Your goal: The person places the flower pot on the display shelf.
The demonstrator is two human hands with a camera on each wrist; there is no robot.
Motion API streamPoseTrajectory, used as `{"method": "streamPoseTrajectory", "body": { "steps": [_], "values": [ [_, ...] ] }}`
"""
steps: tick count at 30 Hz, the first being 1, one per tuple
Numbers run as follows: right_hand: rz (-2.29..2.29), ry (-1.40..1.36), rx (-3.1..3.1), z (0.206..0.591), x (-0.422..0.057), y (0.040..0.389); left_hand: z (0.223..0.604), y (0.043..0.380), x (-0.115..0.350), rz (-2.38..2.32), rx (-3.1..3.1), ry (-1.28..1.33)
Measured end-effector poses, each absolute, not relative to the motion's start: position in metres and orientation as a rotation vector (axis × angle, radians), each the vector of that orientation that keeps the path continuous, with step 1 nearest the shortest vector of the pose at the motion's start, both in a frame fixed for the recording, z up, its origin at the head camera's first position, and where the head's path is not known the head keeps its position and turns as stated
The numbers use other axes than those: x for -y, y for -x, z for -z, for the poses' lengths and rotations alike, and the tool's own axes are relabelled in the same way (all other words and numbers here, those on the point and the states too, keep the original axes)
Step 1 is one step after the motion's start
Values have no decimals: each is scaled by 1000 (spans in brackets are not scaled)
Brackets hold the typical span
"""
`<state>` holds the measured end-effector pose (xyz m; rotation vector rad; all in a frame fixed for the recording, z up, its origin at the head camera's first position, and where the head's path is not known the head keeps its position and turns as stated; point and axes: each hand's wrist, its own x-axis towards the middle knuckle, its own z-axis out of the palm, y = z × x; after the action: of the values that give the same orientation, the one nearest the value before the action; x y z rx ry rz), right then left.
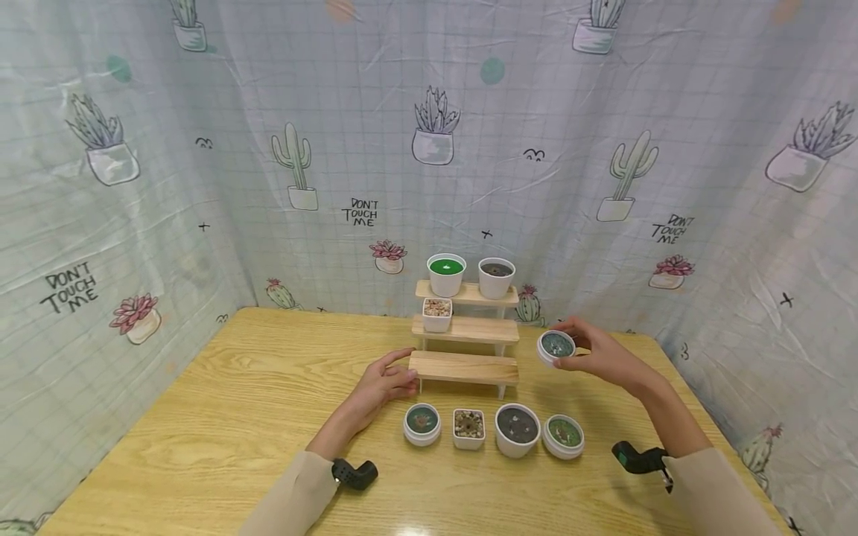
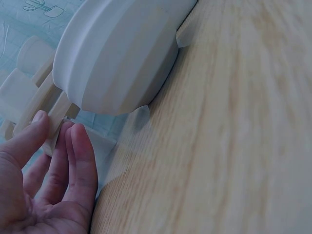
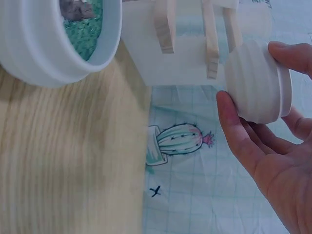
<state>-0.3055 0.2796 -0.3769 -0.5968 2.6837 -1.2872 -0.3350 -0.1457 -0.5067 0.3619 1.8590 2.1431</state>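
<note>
In the head view my right hand [image 1: 596,357] holds a small round white pot [image 1: 555,347] with blue-green filling, off the table to the right of a three-tier wooden stand [image 1: 464,366]. Thumb and fingers grip the ribbed sides of that pot [image 3: 256,83] in the right wrist view. At the stand's left side, my left hand [image 1: 379,388] pinches the end of the lowest shelf. Its thumb lies on top of the shelf and its fingers lie underneath in the left wrist view. A green-filled pot [image 1: 447,275] and a grey-filled pot [image 1: 497,278] occupy the top tier; a square pebble pot [image 1: 437,315] is on the middle one.
Before the stand, a row of pots lines the wooden table [image 1: 255,417]: a round one [image 1: 422,424], a square pebble-filled one [image 1: 468,429], a taller dark-filled one [image 1: 517,430] and a green-filled one [image 1: 563,437]. A cactus-print curtain [image 1: 375,134] surrounds the table's back and sides.
</note>
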Motion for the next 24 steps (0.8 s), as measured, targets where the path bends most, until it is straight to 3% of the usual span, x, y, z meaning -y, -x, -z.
{"method": "streamPoseTrajectory", "body": {
  "steps": [24],
  "values": [
    [1295, 638, -2738, 361, -234, 343, 506, 336, 146, -2125, -1862, -391]
  ]
}}
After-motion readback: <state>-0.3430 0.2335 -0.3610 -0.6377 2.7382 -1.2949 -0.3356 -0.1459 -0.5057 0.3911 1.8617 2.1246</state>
